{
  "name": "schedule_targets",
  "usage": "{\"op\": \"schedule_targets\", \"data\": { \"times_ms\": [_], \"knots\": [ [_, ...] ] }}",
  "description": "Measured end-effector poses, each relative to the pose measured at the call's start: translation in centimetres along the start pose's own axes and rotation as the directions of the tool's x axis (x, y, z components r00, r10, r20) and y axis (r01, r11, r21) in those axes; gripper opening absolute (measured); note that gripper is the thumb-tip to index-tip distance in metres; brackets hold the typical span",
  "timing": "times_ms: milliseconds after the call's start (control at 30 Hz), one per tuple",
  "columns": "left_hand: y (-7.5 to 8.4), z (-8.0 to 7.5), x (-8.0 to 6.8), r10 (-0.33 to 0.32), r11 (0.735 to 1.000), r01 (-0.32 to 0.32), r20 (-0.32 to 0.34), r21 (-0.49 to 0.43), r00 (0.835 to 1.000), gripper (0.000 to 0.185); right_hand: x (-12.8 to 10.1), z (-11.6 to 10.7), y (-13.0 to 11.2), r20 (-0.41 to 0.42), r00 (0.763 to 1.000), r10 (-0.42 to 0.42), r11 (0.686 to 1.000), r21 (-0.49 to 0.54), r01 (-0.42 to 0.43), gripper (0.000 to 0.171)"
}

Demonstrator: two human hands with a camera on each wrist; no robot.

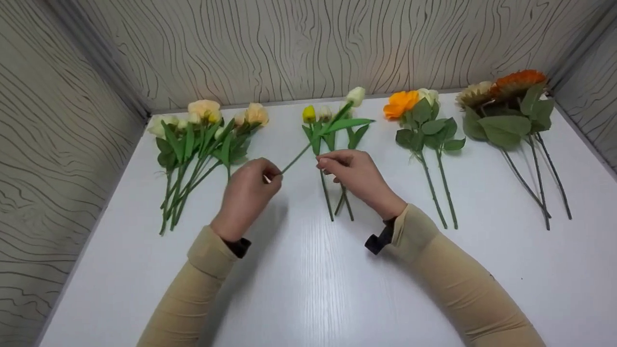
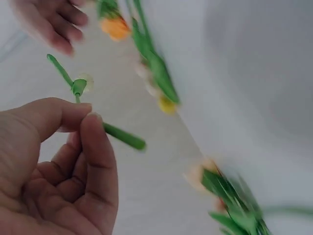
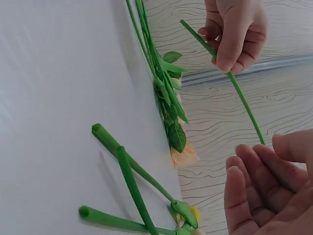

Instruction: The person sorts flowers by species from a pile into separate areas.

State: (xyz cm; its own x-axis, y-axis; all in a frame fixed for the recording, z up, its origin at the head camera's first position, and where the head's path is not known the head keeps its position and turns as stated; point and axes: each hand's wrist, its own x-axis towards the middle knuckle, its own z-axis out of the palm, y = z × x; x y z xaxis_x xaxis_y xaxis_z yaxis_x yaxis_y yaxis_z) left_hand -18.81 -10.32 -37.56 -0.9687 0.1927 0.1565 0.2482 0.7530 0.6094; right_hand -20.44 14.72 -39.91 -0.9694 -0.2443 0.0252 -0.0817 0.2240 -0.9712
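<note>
The left hand (image 1: 247,193) pinches a white tulip's stem (image 1: 295,159) near its cut end, the right hand (image 1: 354,174) hovers loosely curled and empty beside it, and no writing shows anywhere.

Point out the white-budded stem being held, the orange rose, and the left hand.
white-budded stem (image 1: 294,160), head view, bare stalk.
orange rose (image 1: 400,103), head view, bloom.
left hand (image 1: 248,185), head view, back of the hand.

Green stem (image 3: 230,78) between two hands

No readable text, labels, brands, numbers or signs anywhere in view.
</note>
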Motion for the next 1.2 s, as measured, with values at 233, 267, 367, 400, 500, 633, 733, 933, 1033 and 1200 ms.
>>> {"op": "schedule_targets", "data": {
  "times_ms": [233,267,367,400,500,633,733,933,1033,1200],
  "knots": [
    [2.9,3.2,-0.2,0.06,0.997,-0.059,0.032,-0.041,0.998,0.004,0.3,-0.9,0.4,-0.11,0.992,0.06,0.977,0.209,-0.036,0.034],
    [3.1,3.4,-0.3,0.062,0.997,-0.06,0.04,-0.054,0.997,0.004,0.4,-1.0,0.5,-0.113,0.991,0.071,0.972,0.232,-0.043,0.034],
    [3.2,4.2,-0.4,0.061,0.994,-0.055,0.068,-0.09,0.996,0.007,0.4,-1.1,0.5,-0.113,0.989,0.1,0.962,0.264,-0.067,0.035],
    [3.2,4.3,-0.4,0.06,0.993,-0.051,0.079,-0.106,0.995,0.008,0.4,-1.2,0.5,-0.115,0.988,0.106,0.961,0.266,-0.072,0.035],
    [3.3,4.8,-0.3,0.057,0.987,-0.036,0.127,-0.159,0.99,0.008,0.4,-1.5,0.5,-0.131,0.984,0.119,0.96,0.267,-0.08,0.036],
    [3.4,5.1,-0.2,0.052,0.978,-0.011,0.195,-0.209,0.979,0.006,0.4,-1.8,0.5,-0.14,0.982,0.129,0.958,0.275,-0.087,0.037],
    [3.4,5.3,-0.3,0.052,0.979,-0.006,0.219,-0.205,0.974,0.004,0.5,-1.8,0.7,-0.133,0.982,0.131,0.954,0.285,-0.089,0.036],
    [3.6,5.9,-0.5,0.069,0.981,-0.021,0.241,-0.195,0.968,0.005,0.7,-1.6,0.7,-0.14,0.983,0.118,0.955,0.289,-0.073,0.034],
    [4.2,6.0,-0.8,0.092,0.99,-0.059,0.259,-0.132,0.961,0.009,1.0,-2.3,0.6,-0.136,0.981,0.135,0.959,0.265,-0.096,0.034],
    [5.2,6.0,-1.8,0.182,0.973,-0.211,0.254,0.094,0.95,0.03,2.5,-4.5,0.5,-0.113,0.975,0.191,0.977,0.117,-0.178,0.034]
  ]
}}
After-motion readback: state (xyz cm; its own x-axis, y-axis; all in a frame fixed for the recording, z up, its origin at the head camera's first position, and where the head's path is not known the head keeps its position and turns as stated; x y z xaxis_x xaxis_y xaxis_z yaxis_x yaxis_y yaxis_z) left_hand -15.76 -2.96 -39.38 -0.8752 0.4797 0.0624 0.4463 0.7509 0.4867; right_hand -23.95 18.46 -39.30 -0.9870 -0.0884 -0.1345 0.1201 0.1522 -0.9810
